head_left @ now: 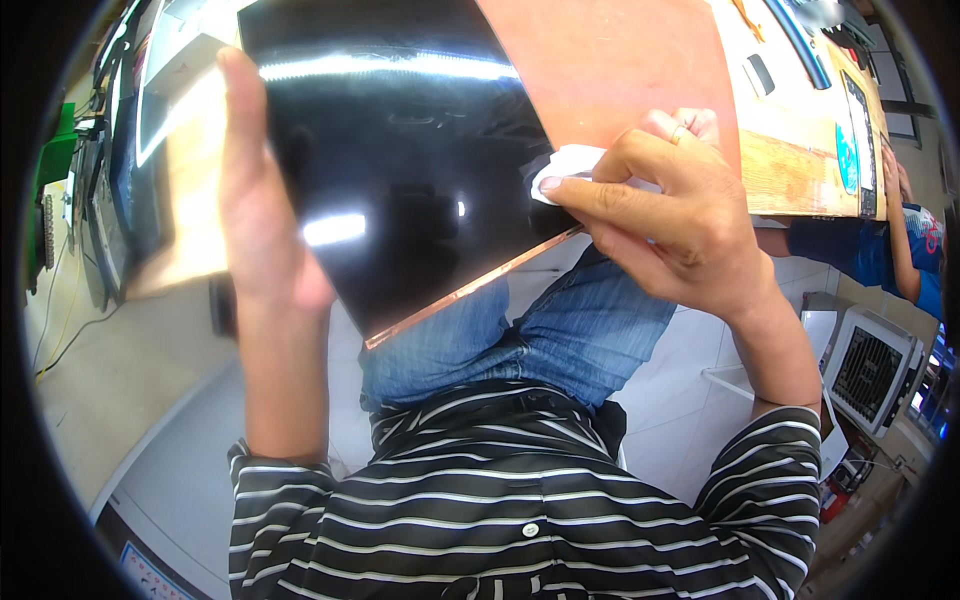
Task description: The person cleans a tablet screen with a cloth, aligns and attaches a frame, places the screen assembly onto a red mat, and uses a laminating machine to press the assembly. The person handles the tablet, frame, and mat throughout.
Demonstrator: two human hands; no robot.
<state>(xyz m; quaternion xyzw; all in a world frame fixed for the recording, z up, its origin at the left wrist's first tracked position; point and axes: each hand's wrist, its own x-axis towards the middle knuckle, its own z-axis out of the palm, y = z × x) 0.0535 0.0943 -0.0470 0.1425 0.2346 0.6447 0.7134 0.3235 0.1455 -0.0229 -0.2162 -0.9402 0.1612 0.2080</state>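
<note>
A glossy black panel [420,170] with a copper-coloured near edge lies in front of me, its near corner over my lap. At its right side my right hand [680,210] pinches a folded white wipe [570,172] between thumb and fingers, and the wipe touches the black surface. I cannot tell whether it is paper or cloth. By the panel's left edge is my left hand [265,210], somewhat blurred, one digit stretched out and away from me. Its other fingers are mostly hidden, and no object shows in it.
An orange-pink sheet [630,60] lies on the wooden table [800,170], partly under the panel. A dark blue rod [797,40] and a keyboard [860,130] are at the far right. Another person's arm [900,240] shows there. A boxy fan unit [875,370] stands lower right.
</note>
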